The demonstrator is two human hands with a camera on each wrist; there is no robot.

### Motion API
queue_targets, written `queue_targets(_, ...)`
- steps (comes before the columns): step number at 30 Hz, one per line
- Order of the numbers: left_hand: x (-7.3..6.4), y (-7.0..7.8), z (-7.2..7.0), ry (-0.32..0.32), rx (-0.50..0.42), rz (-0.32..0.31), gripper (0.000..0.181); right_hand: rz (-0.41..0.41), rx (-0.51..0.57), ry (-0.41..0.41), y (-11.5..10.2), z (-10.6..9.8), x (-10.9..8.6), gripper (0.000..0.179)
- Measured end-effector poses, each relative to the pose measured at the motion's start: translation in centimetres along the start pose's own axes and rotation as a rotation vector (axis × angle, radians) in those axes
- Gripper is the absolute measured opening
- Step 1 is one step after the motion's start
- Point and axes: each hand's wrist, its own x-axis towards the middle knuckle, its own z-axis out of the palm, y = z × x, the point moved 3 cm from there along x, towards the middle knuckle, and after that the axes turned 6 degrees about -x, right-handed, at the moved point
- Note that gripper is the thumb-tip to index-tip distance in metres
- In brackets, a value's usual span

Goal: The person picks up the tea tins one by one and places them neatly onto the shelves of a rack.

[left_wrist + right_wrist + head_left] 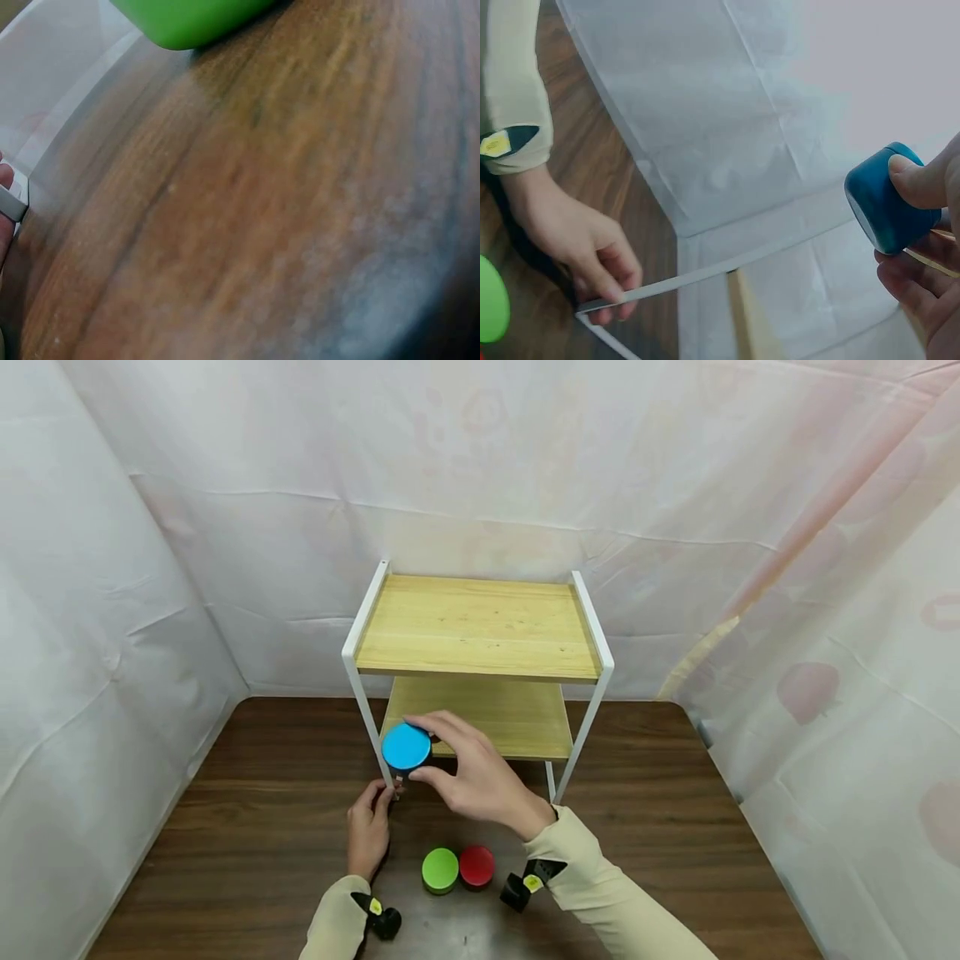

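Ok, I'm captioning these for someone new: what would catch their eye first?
Probably the bright blue container, held up in the right hand beside the two-tier shelf. Next, the green container and red container sit side by side on the dark table. The left hand pinches the shelf's white leg low down.

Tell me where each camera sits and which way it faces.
Head: on the head, facing forward and down at the shelf; left hand, right hand and sleeves show.
Left wrist: at that wrist, facing the tabletop and green object; fingers at left edge.
Right wrist: at that wrist, facing the blue object; both hands and left sleeve show.
Head and right wrist share the left hand gripping a white leg.
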Motion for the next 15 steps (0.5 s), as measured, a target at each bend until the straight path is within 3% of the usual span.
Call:
queue_targets(9,0.0,0.5,0.2,0.053,-0.003,-0.003,0.020,-0.130,-0.017,0.037,-2.2,-1.7,3.0,0.064)
queue_targets(15,-0.3,3.1,0.2,0.043,-0.044,0.023,0.020,-0.157,-0.052,0.084,-3.2,-2.9,4.6,0.062)
